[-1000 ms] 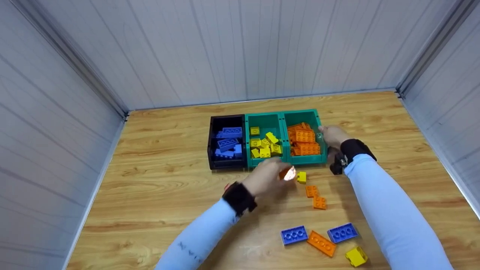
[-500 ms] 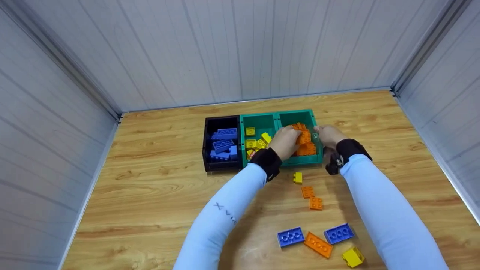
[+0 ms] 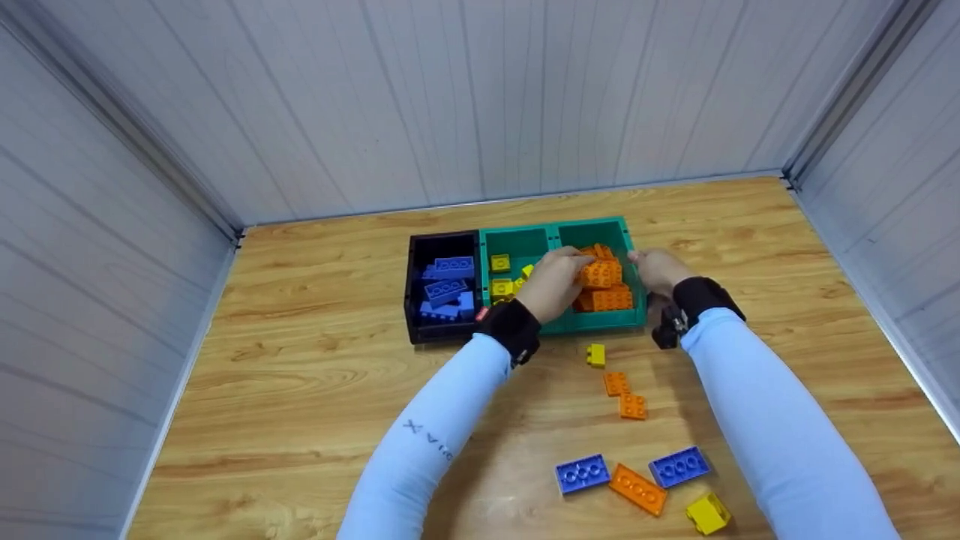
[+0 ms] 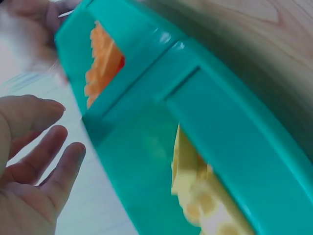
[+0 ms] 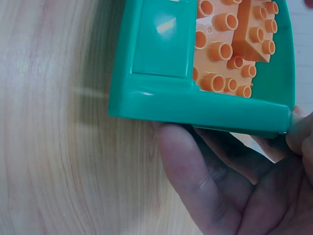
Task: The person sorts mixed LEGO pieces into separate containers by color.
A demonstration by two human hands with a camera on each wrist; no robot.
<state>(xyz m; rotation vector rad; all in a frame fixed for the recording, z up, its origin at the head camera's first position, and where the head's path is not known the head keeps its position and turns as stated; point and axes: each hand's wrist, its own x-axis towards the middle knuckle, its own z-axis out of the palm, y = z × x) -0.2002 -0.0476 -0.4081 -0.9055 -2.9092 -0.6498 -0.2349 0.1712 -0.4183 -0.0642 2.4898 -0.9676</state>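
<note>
My left hand [image 3: 553, 285] is over the divider between the two green bins. In the left wrist view its fingers [image 4: 44, 152] are spread and hold nothing. Orange bricks [image 3: 611, 298] are heaped in the right green bin [image 3: 592, 231], close by the left fingertips. At that bin's right side my right hand [image 3: 661, 271] grips the rim. The right wrist view shows its fingers [image 5: 181, 156] along the bin's outer wall. Yellow bricks [image 3: 501, 289] lie in the middle green bin [image 3: 517, 238], partly behind the left hand.
A black bin [image 3: 444, 244] with blue bricks [image 3: 446, 290] adjoins on the left. In front lie a yellow brick [image 3: 596, 355], two small orange bricks [image 3: 632, 406], two blue bricks [image 3: 583, 474], a long orange brick [image 3: 637, 489] and another yellow brick [image 3: 707, 513]. Panel walls [image 3: 465, 105] surround the table.
My left hand has carried an orange brick into the right green bin and let it go. It has since drawn back slightly left. My right hand has stayed at the bin's rim.
</note>
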